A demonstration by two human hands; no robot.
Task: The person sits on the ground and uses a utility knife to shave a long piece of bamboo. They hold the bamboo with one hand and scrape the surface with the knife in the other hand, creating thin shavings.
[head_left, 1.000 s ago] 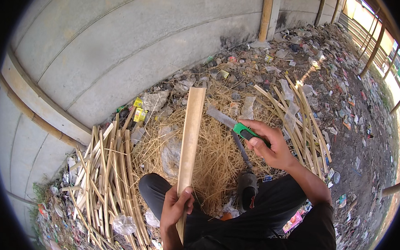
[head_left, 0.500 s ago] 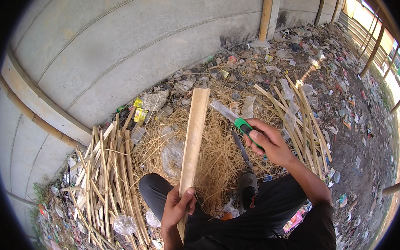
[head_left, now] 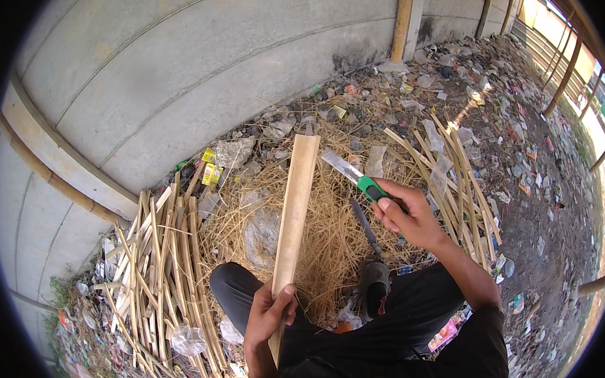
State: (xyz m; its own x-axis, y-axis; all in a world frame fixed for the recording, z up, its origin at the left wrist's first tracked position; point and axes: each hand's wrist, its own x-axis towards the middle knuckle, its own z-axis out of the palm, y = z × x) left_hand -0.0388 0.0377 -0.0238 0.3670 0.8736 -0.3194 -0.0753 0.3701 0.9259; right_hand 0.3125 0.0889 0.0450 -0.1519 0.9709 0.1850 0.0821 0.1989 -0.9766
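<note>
My left hand (head_left: 271,310) is closed round the lower part of a wide, pale split bamboo strip (head_left: 293,215), which stands nearly upright in view with its top end pointing away from me. In my right hand (head_left: 407,212) is a green box cutter (head_left: 372,189) with its blade (head_left: 341,165) slid out. The blade points up and left, its tip just right of the strip's upper end and apart from it. Below, between my legs, lies a heap of straw-like bamboo shavings (head_left: 326,257). A long dark-bladed knife (head_left: 364,225) rests on the shavings near my right foot.
A pile of split bamboo strips (head_left: 164,271) lies to my left, and another bundle of strips (head_left: 461,189) to my right. A grey concrete wall (head_left: 207,63) runs along the far left. Plastic litter (head_left: 449,67) covers the ground. Crumpled clear plastic (head_left: 260,238) sits on the shavings.
The box cutter and my right hand have shifted very slightly right and tilted a little. My left hand and the bamboo strip have barely moved.
</note>
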